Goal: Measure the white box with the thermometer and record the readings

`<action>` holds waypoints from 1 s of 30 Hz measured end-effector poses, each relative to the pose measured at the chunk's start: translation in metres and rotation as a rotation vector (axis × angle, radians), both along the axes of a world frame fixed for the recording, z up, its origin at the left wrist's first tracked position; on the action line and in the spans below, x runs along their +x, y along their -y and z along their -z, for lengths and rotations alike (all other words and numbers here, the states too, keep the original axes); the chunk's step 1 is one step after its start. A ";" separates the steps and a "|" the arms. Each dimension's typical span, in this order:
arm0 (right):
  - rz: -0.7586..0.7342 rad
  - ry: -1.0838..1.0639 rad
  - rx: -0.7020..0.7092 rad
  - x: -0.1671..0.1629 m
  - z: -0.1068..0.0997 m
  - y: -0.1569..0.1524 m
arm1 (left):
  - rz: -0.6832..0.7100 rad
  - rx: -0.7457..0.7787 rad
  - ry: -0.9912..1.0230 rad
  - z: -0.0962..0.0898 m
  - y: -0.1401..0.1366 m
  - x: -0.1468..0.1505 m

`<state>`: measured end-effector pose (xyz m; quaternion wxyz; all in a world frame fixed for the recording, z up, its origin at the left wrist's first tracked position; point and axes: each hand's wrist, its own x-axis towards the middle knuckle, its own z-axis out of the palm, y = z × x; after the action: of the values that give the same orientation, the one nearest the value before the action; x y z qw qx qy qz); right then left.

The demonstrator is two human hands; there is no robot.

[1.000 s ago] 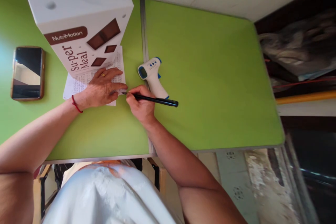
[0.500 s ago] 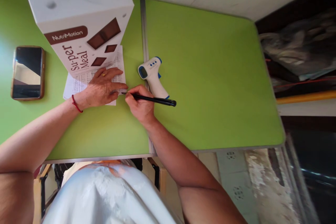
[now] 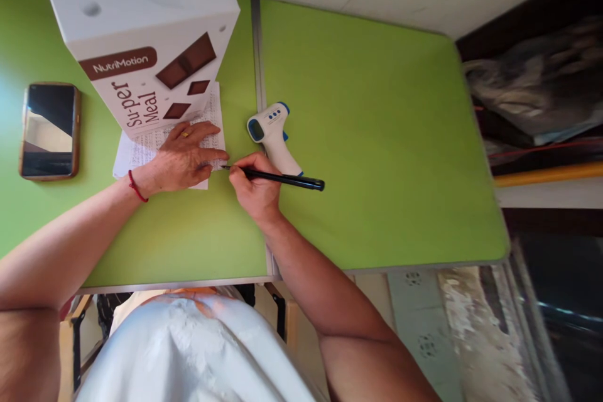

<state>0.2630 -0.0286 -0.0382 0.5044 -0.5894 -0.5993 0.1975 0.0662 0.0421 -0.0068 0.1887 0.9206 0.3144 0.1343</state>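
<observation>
My left hand [image 3: 186, 156] lies spread over a sheet of paper [image 3: 136, 149] covered in rows of handwriting, its fingers stretched toward the right edge. A ring and a red wrist string show on it. My right hand [image 3: 255, 188] pinches a black pen [image 3: 296, 181], whose tip is at the paper's right edge beside my left thumb. The pen's back end points right. Just behind my right hand, a white and blue infrared thermometer [image 3: 273, 135] lies on the table. A white NutriMotion box [image 3: 155, 69] stands behind my left hand and hides part of the paper.
On the left of the green table [image 3: 377, 138] lies a smartphone [image 3: 49, 130] in a brown case. A metal seam [image 3: 257, 50] crosses the tabletop. Beyond the right edge are plastic bags [image 3: 532, 88] and a yellow bar [image 3: 549, 174].
My right hand has shifted slightly to the right with the pen, and the pen tip has moved right a little. My left hand stays in place on the paper.
</observation>
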 end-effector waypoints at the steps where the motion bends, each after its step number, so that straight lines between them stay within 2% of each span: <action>1: 0.002 -0.003 0.007 0.000 0.000 0.000 | 0.003 -0.001 -0.002 0.000 0.000 0.000; 16: 0.004 0.003 -0.011 -0.001 0.000 0.000 | 0.003 0.008 -0.008 0.001 0.000 0.000; 22: 0.011 -0.055 0.066 0.000 -0.002 -0.001 | 0.002 0.009 -0.008 0.001 -0.001 0.000; 30: -0.021 -0.046 0.059 -0.002 -0.002 -0.002 | -0.007 0.003 0.003 0.001 0.000 0.000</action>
<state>0.2609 -0.0266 -0.0364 0.5332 -0.5630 -0.5994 0.1985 0.0664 0.0424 -0.0075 0.1875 0.9196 0.3170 0.1366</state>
